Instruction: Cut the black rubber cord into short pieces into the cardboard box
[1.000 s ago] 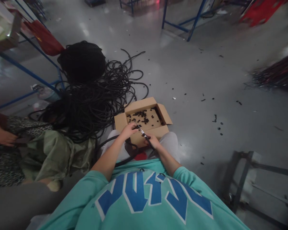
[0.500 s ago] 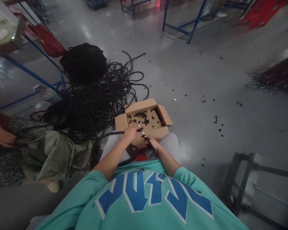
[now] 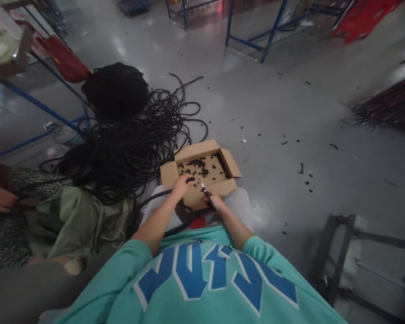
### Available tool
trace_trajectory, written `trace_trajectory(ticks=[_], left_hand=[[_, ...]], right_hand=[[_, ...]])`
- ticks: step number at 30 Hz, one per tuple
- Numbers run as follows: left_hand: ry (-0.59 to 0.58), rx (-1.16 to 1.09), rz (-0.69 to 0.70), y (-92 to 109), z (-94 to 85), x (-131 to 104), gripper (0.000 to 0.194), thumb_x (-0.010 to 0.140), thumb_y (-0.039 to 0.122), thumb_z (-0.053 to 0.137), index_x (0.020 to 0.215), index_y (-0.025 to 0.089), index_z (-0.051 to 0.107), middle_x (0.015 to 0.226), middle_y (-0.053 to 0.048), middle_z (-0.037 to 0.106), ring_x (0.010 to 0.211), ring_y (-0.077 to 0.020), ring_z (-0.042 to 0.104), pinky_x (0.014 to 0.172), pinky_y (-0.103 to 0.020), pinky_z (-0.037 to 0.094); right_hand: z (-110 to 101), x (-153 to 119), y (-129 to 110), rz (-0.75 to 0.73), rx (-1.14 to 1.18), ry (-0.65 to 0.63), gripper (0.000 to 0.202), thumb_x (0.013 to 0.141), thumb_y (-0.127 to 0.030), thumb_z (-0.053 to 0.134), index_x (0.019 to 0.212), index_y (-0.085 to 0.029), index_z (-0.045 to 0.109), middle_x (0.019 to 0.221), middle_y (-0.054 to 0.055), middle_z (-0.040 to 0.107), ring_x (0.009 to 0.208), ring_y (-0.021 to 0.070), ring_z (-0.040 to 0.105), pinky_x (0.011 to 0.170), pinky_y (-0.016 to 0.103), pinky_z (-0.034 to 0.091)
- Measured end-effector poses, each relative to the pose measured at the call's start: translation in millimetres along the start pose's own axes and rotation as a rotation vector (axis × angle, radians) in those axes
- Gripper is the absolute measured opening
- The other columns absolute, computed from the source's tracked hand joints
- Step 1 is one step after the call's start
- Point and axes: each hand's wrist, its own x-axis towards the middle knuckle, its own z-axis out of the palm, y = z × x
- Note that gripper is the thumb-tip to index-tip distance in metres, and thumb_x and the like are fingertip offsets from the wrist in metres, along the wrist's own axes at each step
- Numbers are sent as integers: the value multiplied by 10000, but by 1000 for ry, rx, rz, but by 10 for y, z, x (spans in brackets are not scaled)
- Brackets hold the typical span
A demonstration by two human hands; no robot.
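My left hand (image 3: 181,186) is closed around a black hose (image 3: 158,194), whose cut end pokes out past the fingers over the box. In my right hand (image 3: 216,202) is a pair of scissors (image 3: 207,193) with dark handles; the blades point up and left, apart from the hose end. Both hands are above the near side of an open cardboard box (image 3: 204,196) between my knees. Small black cut pieces (image 3: 200,167) lie scattered on its bottom. The hose loops back under my left forearm toward a large tangle of black hose (image 3: 128,139).
Behind the tangle stands a big black bundle (image 3: 116,90). At the left, a co-worker's hand (image 3: 0,198) is beside green cloth (image 3: 70,216). A blue-framed table (image 3: 40,103) is at upper left, a metal frame (image 3: 340,252) at lower right. Black scraps (image 3: 301,168) dot the floor.
The scissors have come away from the hose and their blades are closer together. My left hand has shifted slightly left with the hose end.
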Motion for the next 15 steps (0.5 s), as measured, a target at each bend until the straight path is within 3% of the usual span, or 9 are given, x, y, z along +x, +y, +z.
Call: trace_trajectory(ticks=[3,7,11,15], left_hand=[[14,-251,-46,-99,-3,54,201,629,144,598,829,161,602,858,-44,642,820,-157,576,796,-300,423],[32,-515,-184,-115,-3,44,232,605,141,613,832,137,567,728,-14,625,635,-102,553,615,-230,435],[-11,-505,-235,-99,4,0,201,571,157,653,740,132,547,596,14,584,500,-75,504,512,-202,402],[-49,-425,-171,-134,9,-9,176,568,186,655,725,136,593,612,-4,610,540,-103,541,531,-219,422]], right_hand=[[-33,0,10,-17,-16,-73,580,475,-163,575,1050,-184,507,488,-85,470,418,69,400,423,190,273],[-46,-41,-2,-58,-8,-125,631,480,-138,554,1106,-187,487,568,-65,517,483,81,435,468,198,295],[-42,-103,-32,-114,-81,-150,606,488,-106,555,1084,-215,528,667,-45,559,622,107,501,575,215,362],[-39,-127,-37,-132,-157,-153,580,509,-93,560,1076,-215,551,687,-44,560,663,116,508,641,234,380]])
